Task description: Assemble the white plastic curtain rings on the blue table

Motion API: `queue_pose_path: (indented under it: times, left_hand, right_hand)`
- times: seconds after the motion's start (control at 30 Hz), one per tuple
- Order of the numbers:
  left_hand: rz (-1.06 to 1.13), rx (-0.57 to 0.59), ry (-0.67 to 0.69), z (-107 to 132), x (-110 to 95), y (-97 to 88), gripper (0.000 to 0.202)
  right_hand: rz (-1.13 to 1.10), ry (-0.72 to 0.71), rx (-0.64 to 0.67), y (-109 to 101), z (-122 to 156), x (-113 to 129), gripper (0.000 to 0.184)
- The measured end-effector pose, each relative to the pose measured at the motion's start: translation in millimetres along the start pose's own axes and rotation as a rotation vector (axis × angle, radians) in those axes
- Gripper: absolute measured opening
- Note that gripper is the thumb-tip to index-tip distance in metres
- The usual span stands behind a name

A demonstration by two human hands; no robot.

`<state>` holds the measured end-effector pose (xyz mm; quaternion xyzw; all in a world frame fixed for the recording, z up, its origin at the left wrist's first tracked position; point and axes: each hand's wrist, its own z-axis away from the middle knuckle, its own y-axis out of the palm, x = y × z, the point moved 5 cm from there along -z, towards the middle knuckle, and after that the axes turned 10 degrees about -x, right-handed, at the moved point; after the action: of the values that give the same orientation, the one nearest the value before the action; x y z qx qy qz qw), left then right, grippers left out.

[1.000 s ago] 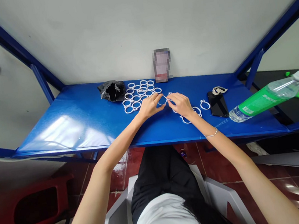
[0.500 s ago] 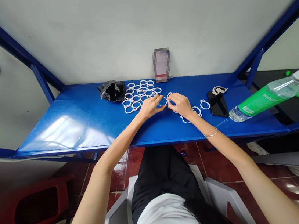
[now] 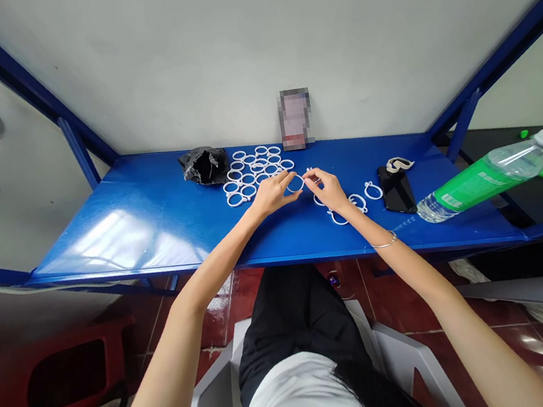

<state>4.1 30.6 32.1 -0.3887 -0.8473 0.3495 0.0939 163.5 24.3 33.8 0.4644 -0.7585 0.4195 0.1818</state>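
Between my hands is a white ring (image 3: pixel 296 190), like a curtain ring. My left hand (image 3: pixel 273 193) grips its left side between thumb and fingers. On the ring's right edge, my right hand (image 3: pixel 327 190) pinches with thumb and forefinger; the small part at its fingertips is too tiny to make out. Several white rings (image 3: pixel 246 179) lie in a cluster beyond my left hand. More loose rings (image 3: pixel 373 190) lie beside and partly beneath my right hand and wrist.
A crumpled black bag (image 3: pixel 205 165) sits open left of the cluster. A blurred phone-like object (image 3: pixel 295 119) leans on the wall. To the right are a black phone (image 3: pixel 397 190), a pale rolled strap (image 3: pixel 399 164) and a green-labelled bottle (image 3: pixel 480 181) on the blue table (image 3: pixel 152 213).
My right hand has shifted slightly at the ring's right edge, its fingers drawn closer together. My left hand keeps its hold on the ring; the other things lie as before.
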Motion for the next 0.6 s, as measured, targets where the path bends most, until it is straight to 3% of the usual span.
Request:
queue_pose_path:
  times: [0.23, 0.33, 0.47, 0.6]
  left_hand:
    - [0.013, 0.008, -0.011, 1.3, 1.2, 2.0, 0.036]
    - [0.008, 0.014, -0.008, 2.3, 1.2, 3.4, 0.038]
    - [-0.046, 0.066, 0.037, 3.4, -2.5, 5.5, 0.041]
    - [-0.096, 0.104, 0.098, 3.0, -6.6, 5.7, 0.041]
  right_hand:
    - [-0.362, 0.357, 0.148, 11.6, 2.3, -16.5, 0.050]
    - [-0.499, 0.529, 0.155, 14.3, 5.7, -20.0, 0.052]
    - [-0.684, 0.761, 0.275, 21.8, 13.0, -20.8, 0.049]
    - [-0.743, 0.800, 0.280, 23.8, 13.6, -21.4, 0.047]
